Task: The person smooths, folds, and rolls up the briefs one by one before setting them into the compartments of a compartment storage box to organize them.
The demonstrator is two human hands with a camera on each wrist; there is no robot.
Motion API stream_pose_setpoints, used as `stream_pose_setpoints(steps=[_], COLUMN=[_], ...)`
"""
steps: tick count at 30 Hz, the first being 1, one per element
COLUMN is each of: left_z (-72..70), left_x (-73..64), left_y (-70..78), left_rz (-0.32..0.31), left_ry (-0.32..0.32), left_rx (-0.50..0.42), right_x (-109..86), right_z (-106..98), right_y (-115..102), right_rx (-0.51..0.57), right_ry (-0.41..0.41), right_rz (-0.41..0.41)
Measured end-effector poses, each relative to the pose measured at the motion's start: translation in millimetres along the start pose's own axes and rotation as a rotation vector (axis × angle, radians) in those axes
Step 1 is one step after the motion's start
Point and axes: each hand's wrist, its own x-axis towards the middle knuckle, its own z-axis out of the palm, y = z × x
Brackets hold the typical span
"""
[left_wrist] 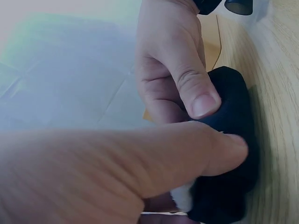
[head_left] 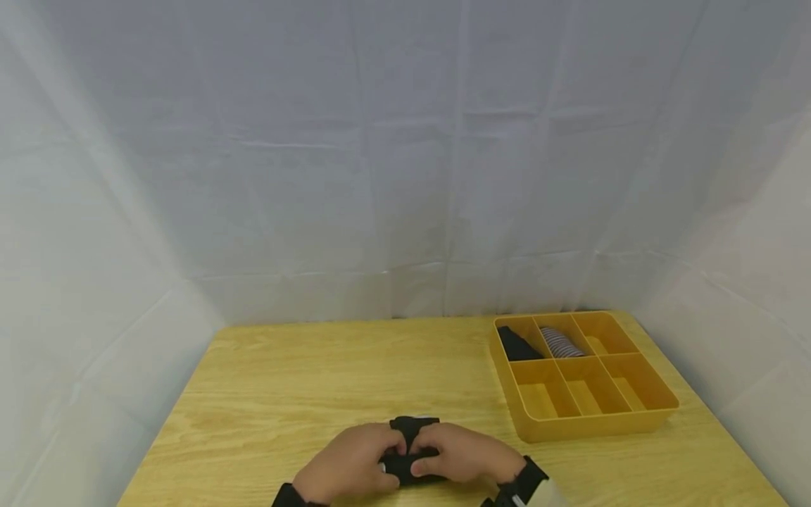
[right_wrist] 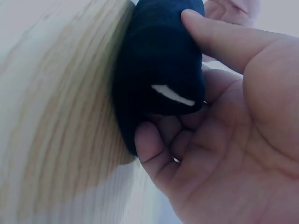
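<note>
A black cloth garment (head_left: 407,466), partly rolled up, lies on the wooden table at the near edge of the head view. My left hand (head_left: 351,461) grips the left end of the roll, its thumb (left_wrist: 229,151) across the near side. At the other end my right hand (head_left: 465,454) pinches it, with the thumb on top and curled fingers behind. A flat part of the garment extends beyond the roll, away from me. White material shows at the roll's left end, and a white strip (right_wrist: 173,94) at its right end.
A yellow organizer box (head_left: 598,424) with six compartments, several of them bare, stands at the right. A black folded cloth (head_left: 516,345) lies in its back left compartment, a striped cloth (head_left: 560,343) in the back middle one. White sheeting (head_left: 405,176) surrounds the table.
</note>
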Motion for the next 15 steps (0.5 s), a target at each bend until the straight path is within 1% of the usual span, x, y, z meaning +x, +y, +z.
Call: stream_pose_setpoints(steps=[4,5,6,8,11,12,15], left_z=[0.7,0.8,0.4,-0.3,-1.7,-2.2,-2.2], left_x=[-0.1,-0.2,-0.3,-2.0,-4.2,-4.9,-6.1], left_y=[-3.2,-3.9,-4.3,-4.5,-3.4,-3.0,-3.5], left_rz=[-0.016,-0.024,-0.035,-0.065,-0.103,-0.113,-0.133], left_ry=[-0.032,-0.042,-0.051,-0.069,-0.095,-0.101,-0.114], left_rx=[-0.001,-0.001,-0.002,-0.017,-0.071,-0.093,-0.142], right_x=[-0.2,-0.6,-0.9,-2.3,-6.1,-7.8,-11.0], right_z=[-0.7,-0.8,-0.4,0.2,3.7,5.4,11.7], right_y=[-2.2,-3.6,-5.3,-12.1,-25.8,-30.6,-40.8], right_rx=[0.013,0.009,-0.02,-0.121,-0.371,-0.452,-0.619], right_ry=[0.0,0.008,0.026,0.075,0.155,0.171,0.188], right_rz=[-0.014,-0.021,-0.039,-0.067,-0.109,-0.113,-0.116])
